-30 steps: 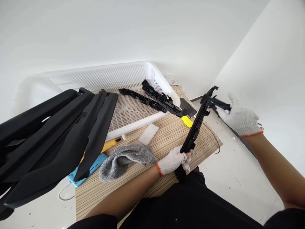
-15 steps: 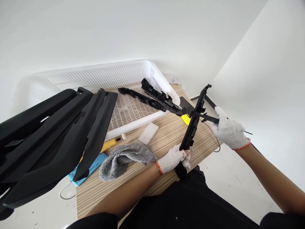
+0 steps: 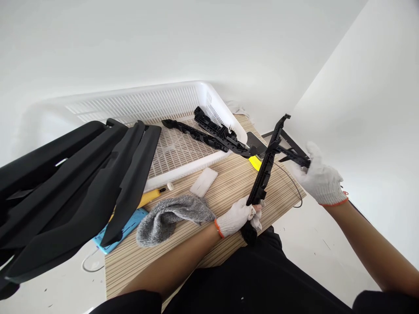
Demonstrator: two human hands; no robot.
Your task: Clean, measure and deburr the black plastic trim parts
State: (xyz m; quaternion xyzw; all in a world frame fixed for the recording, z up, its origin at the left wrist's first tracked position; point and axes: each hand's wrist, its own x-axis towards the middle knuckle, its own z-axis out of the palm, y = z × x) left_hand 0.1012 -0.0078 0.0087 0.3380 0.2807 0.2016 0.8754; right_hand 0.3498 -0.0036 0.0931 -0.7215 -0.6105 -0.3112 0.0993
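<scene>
My left hand, in a white knitted glove with an orange cuff, is closed around the lower part of a long black plastic bracket. The bracket stands at a slant over the table's right side. In my gloved right hand is the end of a shorter black plastic piece, which crosses the bracket's upper part. Whether the two are joined or only touch, I cannot tell. More black plastic brackets lie in the white basket, one resting over its rim.
Large black trim panels are piled at the left, partly over the basket. A grey cloth, a white flat block, a yellow tube, a blue object and a yellow item are on the wood-grain table.
My right hand has shifted slightly to the right, and its grip on the shorter black piece has turned. The left hand and the long bracket have stayed nearly still.
</scene>
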